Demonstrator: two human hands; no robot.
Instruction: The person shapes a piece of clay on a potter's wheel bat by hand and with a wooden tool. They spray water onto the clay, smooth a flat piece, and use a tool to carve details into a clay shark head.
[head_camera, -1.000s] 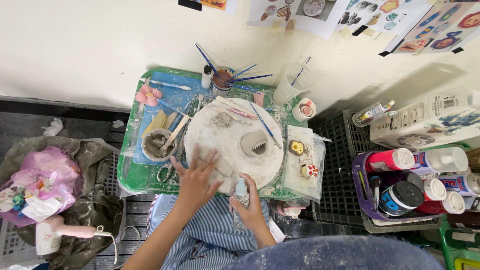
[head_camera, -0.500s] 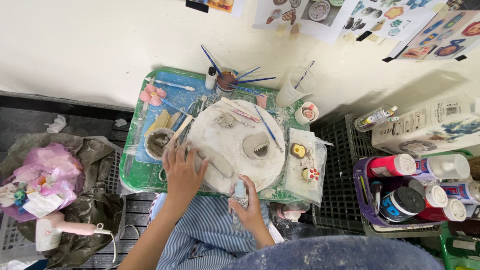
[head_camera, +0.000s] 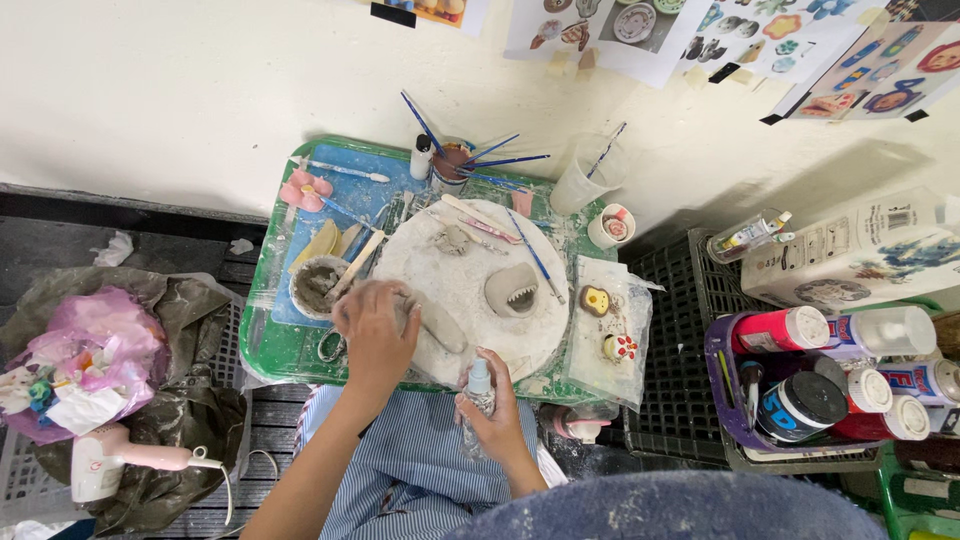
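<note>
Now the left hand (head_camera: 375, 335) presses flat, fingers spread, on the round clay board (head_camera: 480, 290); beside it, right hand (head_camera: 492, 412) fingers grip a small spray bottle (head_camera: 479, 385).

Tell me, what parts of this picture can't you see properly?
- Head view: whatever is under the left hand on the round white board; the hand covers it.
- Head view: most of the small spray bottle; the right hand wraps it, only the top shows.
- Head view: the pictures on the wall; the top edge cuts them off.
- Head view: what is inside the little grey bowl; too small and muddy.
</note>
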